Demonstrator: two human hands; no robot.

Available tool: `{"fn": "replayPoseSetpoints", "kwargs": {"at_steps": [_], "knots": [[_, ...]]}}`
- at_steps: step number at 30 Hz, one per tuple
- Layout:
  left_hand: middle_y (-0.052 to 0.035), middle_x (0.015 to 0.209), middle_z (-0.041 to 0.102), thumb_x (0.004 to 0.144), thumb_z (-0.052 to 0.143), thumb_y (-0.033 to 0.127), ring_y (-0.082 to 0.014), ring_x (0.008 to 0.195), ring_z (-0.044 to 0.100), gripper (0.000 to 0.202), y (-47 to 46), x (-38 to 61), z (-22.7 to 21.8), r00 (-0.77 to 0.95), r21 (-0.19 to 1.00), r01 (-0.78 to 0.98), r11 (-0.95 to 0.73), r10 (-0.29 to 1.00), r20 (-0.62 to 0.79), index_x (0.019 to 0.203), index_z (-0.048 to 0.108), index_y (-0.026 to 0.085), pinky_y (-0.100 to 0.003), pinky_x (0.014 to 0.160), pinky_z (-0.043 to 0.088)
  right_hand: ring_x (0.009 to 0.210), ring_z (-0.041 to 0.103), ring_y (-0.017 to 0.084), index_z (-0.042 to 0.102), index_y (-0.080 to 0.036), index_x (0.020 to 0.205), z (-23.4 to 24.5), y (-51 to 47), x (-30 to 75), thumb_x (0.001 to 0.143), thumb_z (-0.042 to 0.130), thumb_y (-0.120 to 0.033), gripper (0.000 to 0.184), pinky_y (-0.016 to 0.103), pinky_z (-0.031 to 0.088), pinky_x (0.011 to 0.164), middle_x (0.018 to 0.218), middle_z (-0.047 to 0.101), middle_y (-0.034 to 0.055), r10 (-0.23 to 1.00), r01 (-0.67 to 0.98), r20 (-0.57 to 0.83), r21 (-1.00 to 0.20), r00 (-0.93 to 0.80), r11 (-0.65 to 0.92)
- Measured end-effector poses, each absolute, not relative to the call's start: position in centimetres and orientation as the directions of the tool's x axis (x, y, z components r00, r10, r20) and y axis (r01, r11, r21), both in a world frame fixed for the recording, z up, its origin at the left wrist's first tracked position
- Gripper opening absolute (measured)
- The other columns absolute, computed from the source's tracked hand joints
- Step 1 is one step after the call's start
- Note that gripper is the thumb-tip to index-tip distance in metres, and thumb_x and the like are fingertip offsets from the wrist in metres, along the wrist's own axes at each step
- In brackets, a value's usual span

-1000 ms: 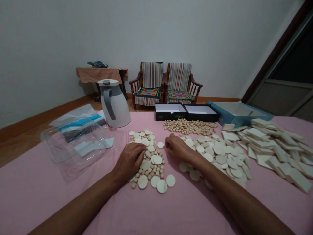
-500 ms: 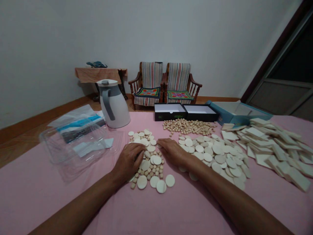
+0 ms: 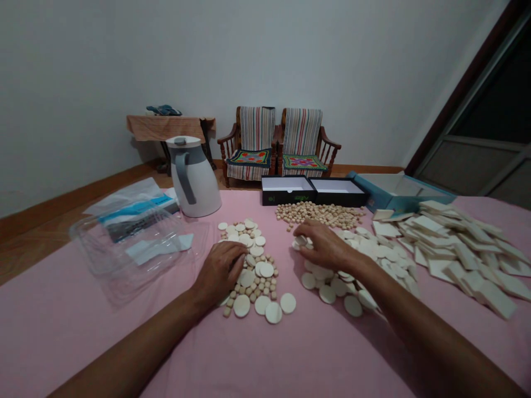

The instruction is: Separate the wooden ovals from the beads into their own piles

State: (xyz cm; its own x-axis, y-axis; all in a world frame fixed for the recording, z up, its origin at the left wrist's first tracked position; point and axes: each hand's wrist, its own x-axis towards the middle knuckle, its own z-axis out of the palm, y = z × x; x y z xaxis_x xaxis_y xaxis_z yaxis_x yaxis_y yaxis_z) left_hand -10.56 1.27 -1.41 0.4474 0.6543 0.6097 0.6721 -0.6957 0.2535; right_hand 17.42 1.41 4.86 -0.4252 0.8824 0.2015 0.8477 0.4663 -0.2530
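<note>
Beside a mixed pile of round wooden discs (image 3: 266,270) and small wooden cubes (image 3: 260,286) rests my left hand (image 3: 219,269). Its fingers are curled together and the thumb is close to them at the pile's left edge; whatever lies at the fingertips is too hidden to name. My right hand (image 3: 323,243) is over the far left edge of a larger disc pile (image 3: 352,304). Its fingers and thumb are apart, with a few discs (image 3: 302,241) under and between them. Part of that pile is hidden behind the hand and forearm.
Small wooden beads or cubes (image 3: 319,214) lie behind the discs. Square wooden tiles (image 3: 464,237) are heaped at right, near a blue box (image 3: 381,193). Black box trays (image 3: 288,196) stand at the back. A white jug (image 3: 197,185) and clear plastic packaging (image 3: 99,260) are at left.
My right hand has moved right, from the mixed pile to the larger disc pile, and a few discs show at its fingertips. My left hand has stayed in place.
</note>
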Motion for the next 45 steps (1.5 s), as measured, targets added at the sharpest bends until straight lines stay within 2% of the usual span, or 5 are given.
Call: {"fn": "replayPoseSetpoints", "kwargs": {"at_steps": [10, 16, 23, 38, 45], "knots": [[-0.0087, 0.097, 0.068, 0.089, 0.050, 0.017, -0.0219, 0.094, 0.061, 0.017, 1.3, -10.5, -1.5, 0.447, 0.254, 0.673, -0.694, 0.656, 0.609, 0.096, 0.065, 0.015, -0.041, 0.085, 0.048, 0.083, 0.062, 0.017, 0.068, -0.017, 0.093, 7.6, 2.6, 24.0, 0.079, 0.055, -0.020, 0.020, 0.025, 0.044, 0.073, 0.093, 0.069, 0.0064, 0.941, 0.903, 0.122, -0.267, -0.315, 0.337], [-0.0082, 0.098, 0.068, 0.089, 0.050, 0.017, -0.0215, 0.094, 0.060, 0.017, 1.2, -10.6, -1.5, 0.442, 0.261, 0.675, -0.690, 0.661, 0.606, 0.096, 0.065, 0.016, -0.041, 0.085, 0.048, 0.093, 0.063, 0.020, 0.071, -0.016, 0.092, 4.6, 7.9, 18.6, 0.078, 0.052, -0.009, 0.025, 0.025, 0.043, 0.077, 0.098, 0.071, 0.0100, 0.989, 0.983, 0.009, -0.108, -0.148, 0.148], [-0.0082, 0.098, 0.068, 0.089, 0.050, 0.016, -0.0210, 0.094, 0.060, 0.017, 1.1, -10.6, -1.3, 0.443, 0.272, 0.670, -0.691, 0.665, 0.601, 0.097, 0.065, 0.016, -0.040, 0.085, 0.047, 0.091, 0.065, 0.026, 0.070, -0.012, 0.093, 2.6, 10.1, 15.8, 0.079, 0.060, -0.029, 0.025, 0.028, 0.045, 0.071, 0.099, 0.069, 0.0179, 0.997, 0.995, -0.045, -0.081, -0.068, 0.064], [-0.0084, 0.098, 0.068, 0.089, 0.050, 0.017, -0.0212, 0.093, 0.061, 0.017, 1.0, -10.5, -1.2, 0.437, 0.269, 0.674, -0.688, 0.666, 0.605, 0.096, 0.065, 0.016, -0.040, 0.084, 0.048, 0.083, 0.063, 0.016, 0.069, -0.018, 0.091, 1.8, 10.6, 15.6, 0.073, 0.061, -0.015, 0.020, 0.021, 0.042, 0.068, 0.089, 0.071, 0.0046, 0.984, 0.963, 0.036, -0.205, -0.173, 0.176], [-0.0082, 0.098, 0.069, 0.089, 0.051, 0.017, -0.0212, 0.094, 0.061, 0.016, 1.0, -10.4, -1.1, 0.439, 0.276, 0.669, -0.690, 0.666, 0.603, 0.095, 0.065, 0.017, -0.040, 0.085, 0.048, 0.091, 0.060, 0.023, 0.067, -0.013, 0.103, 5.1, 12.6, 19.9, 0.078, 0.057, -0.019, 0.028, 0.028, 0.044, 0.075, 0.097, 0.067, 0.0125, 0.986, 0.982, 0.166, -0.186, 0.007, 0.024]]}}
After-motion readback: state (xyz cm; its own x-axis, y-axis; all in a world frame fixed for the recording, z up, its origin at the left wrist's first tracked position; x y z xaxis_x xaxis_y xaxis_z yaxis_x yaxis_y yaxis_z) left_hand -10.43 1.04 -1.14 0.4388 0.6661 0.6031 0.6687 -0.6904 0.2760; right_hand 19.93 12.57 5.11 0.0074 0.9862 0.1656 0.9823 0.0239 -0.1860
